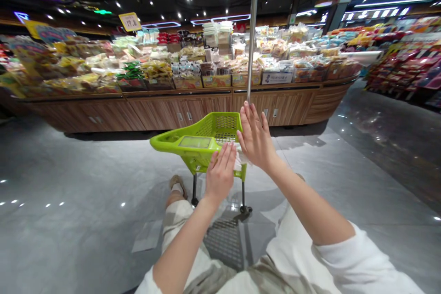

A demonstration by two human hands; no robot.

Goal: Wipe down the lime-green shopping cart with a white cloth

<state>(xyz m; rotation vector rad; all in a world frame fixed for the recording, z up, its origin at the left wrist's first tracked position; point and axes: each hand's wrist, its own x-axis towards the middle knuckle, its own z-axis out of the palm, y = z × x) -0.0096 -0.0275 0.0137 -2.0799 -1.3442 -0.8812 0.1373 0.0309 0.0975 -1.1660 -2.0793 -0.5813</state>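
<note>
A small lime-green shopping cart stands on the floor right in front of me, its basket looking empty. My left hand is stretched out flat, fingers together, touching the near rim of the cart. My right hand is raised beside it, fingers straight and pointing up, palm facing the cart. A bit of white material shows between the two hands at the cart's near edge; I cannot tell what it is. A metal pole rises from the cart's right side.
A long wooden display counter piled with packaged snacks runs across the view behind the cart. More shelves stand at the right. Glossy grey floor surrounds the cart. My legs and one foot show below.
</note>
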